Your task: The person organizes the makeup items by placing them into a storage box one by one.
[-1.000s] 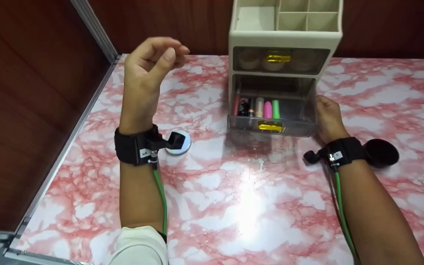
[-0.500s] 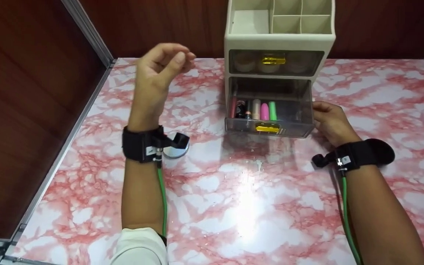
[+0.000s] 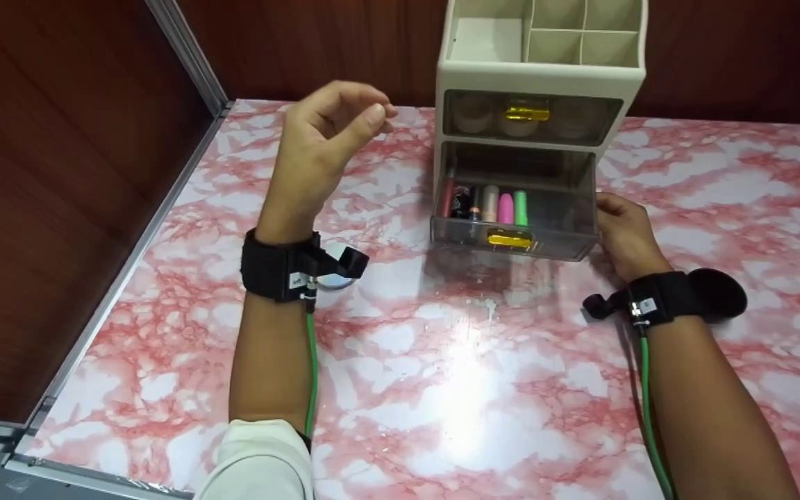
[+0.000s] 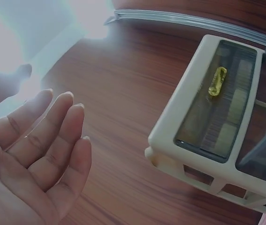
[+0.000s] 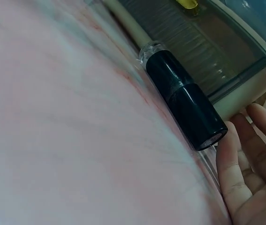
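Note:
My left hand (image 3: 320, 149) is raised over the table left of the organizer, its fingers loosely bent and holding nothing. My right hand (image 3: 626, 232) is beside the right side of the pulled-out clear drawer (image 3: 560, 239). In the right wrist view its fingertips reach the lower corner of the cream organizer (image 5: 245, 96). Close by them, a glossy black tube (image 5: 184, 101) with a clear end lies along the foot of the organizer, below a shut drawer. It is hidden in the head view. The open drawer holds a pink tube (image 3: 505, 208), a green tube (image 3: 520, 207) and several other slim cosmetics.
The organizer's upper drawer (image 3: 466, 125), with round pale things behind its window, is shut; divided compartments (image 3: 556, 48) top it. A white disc (image 3: 337, 278) lies beneath my left wrist. A round black thing (image 3: 719, 295) stands next to my right wristband. Wooden panels (image 3: 317, 42) enclose the table.
My left hand has moved to the right, nearer the organizer. My right hand has shifted a little at the drawer's side. The drawer stays out, its contents as before.

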The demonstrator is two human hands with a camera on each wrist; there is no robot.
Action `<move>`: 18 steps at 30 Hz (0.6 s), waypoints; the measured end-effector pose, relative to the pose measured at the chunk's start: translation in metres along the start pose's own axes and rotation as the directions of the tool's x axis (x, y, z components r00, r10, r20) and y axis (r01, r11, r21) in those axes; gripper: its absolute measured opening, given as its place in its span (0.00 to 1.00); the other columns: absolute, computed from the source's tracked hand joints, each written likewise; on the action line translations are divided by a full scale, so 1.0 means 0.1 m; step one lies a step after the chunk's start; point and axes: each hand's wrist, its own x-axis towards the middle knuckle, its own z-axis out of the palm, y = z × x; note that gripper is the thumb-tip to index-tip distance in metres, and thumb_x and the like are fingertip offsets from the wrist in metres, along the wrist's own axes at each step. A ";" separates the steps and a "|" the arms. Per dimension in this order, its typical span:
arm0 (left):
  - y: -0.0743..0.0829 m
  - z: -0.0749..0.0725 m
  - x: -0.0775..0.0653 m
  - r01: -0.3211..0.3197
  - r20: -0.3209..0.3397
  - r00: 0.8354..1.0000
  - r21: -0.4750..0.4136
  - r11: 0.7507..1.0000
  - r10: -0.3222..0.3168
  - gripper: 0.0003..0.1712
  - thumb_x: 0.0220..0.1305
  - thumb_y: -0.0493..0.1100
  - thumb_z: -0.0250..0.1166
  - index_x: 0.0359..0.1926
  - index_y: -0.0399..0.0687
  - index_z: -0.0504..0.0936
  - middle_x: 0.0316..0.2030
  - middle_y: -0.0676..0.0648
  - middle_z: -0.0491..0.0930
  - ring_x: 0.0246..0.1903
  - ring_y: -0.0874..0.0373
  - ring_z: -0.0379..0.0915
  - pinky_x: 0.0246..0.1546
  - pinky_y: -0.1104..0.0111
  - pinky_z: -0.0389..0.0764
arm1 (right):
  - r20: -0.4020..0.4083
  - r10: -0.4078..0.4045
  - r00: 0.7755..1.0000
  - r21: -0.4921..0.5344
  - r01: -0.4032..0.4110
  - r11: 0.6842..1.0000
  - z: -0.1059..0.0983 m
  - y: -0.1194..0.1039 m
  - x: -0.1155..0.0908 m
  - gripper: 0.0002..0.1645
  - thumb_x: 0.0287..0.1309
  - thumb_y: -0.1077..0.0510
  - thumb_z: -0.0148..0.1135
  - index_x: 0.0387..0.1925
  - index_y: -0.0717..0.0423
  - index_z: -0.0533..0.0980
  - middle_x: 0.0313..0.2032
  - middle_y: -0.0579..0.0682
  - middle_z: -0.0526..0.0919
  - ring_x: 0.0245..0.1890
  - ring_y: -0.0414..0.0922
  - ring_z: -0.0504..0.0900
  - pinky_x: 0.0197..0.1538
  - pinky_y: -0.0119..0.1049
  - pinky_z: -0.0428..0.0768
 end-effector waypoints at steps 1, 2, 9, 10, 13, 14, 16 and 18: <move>-0.01 0.00 0.00 0.008 0.004 1.000 0.013 1.000 -0.008 0.05 0.65 0.32 0.63 0.40 0.38 0.83 0.38 0.38 0.82 0.39 0.43 0.77 0.47 0.57 0.77 | 0.006 0.004 1.000 0.003 -0.004 1.000 0.00 0.01 0.00 0.10 0.58 0.64 0.69 0.42 0.62 0.83 0.39 0.52 0.84 0.31 0.43 0.84 0.34 0.31 0.82; -0.02 0.00 0.00 0.015 0.008 1.000 0.026 1.000 -0.015 0.05 0.65 0.32 0.63 0.40 0.38 0.83 0.37 0.38 0.82 0.39 0.44 0.77 0.46 0.58 0.77 | 0.014 0.006 1.000 0.006 -0.007 1.000 0.01 0.02 0.00 0.10 0.58 0.64 0.69 0.43 0.62 0.83 0.40 0.52 0.84 0.31 0.43 0.84 0.34 0.31 0.82; -0.03 -0.02 -0.02 0.026 0.032 0.999 0.136 0.990 -0.031 0.06 0.64 0.36 0.66 0.41 0.39 0.84 0.35 0.41 0.83 0.36 0.48 0.77 0.38 0.64 0.77 | 0.052 0.004 0.999 -0.195 0.006 0.981 0.06 0.00 0.03 0.13 0.58 0.66 0.67 0.46 0.61 0.81 0.42 0.51 0.83 0.37 0.43 0.82 0.36 0.30 0.81; -0.03 -0.03 -0.03 0.027 0.031 0.999 0.141 0.990 -0.032 0.06 0.64 0.36 0.66 0.41 0.39 0.84 0.35 0.42 0.83 0.36 0.48 0.78 0.38 0.64 0.77 | 0.058 0.010 0.998 -0.263 0.005 0.965 0.06 -0.02 0.03 0.14 0.58 0.66 0.66 0.47 0.60 0.80 0.44 0.52 0.83 0.39 0.43 0.82 0.37 0.30 0.81; -0.02 -0.02 -0.03 0.035 0.027 0.999 0.140 0.989 -0.040 0.06 0.64 0.37 0.67 0.41 0.40 0.84 0.36 0.42 0.83 0.36 0.48 0.77 0.39 0.63 0.77 | 0.091 0.044 0.995 -0.415 -0.002 0.910 0.06 -0.07 0.03 0.21 0.58 0.64 0.67 0.54 0.58 0.77 0.53 0.52 0.78 0.45 0.43 0.80 0.39 0.29 0.79; -0.03 -0.02 -0.03 0.036 0.028 0.999 0.140 0.989 -0.040 0.07 0.63 0.37 0.67 0.41 0.40 0.84 0.36 0.41 0.83 0.37 0.47 0.77 0.39 0.63 0.78 | 0.105 0.056 0.993 -0.444 -0.004 0.896 0.05 -0.09 0.03 0.24 0.58 0.64 0.67 0.57 0.57 0.75 0.55 0.52 0.76 0.46 0.43 0.79 0.40 0.29 0.79; -0.05 0.00 0.00 0.055 0.019 0.998 0.133 0.990 -0.058 0.07 0.63 0.37 0.68 0.41 0.40 0.84 0.37 0.41 0.83 0.37 0.47 0.77 0.40 0.62 0.78 | 0.127 0.072 0.989 -0.470 -0.004 0.883 0.04 -0.11 0.03 0.28 0.57 0.66 0.67 0.60 0.56 0.73 0.58 0.52 0.74 0.46 0.43 0.79 0.38 0.30 0.80; -0.11 0.04 0.03 0.082 0.007 0.996 0.124 0.989 -0.084 0.07 0.63 0.35 0.67 0.41 0.39 0.83 0.38 0.41 0.83 0.38 0.47 0.77 0.42 0.62 0.78 | 0.139 0.075 0.987 -0.474 0.000 0.881 0.03 -0.11 0.02 0.31 0.55 0.68 0.67 0.61 0.55 0.72 0.58 0.53 0.73 0.45 0.42 0.80 0.36 0.31 0.80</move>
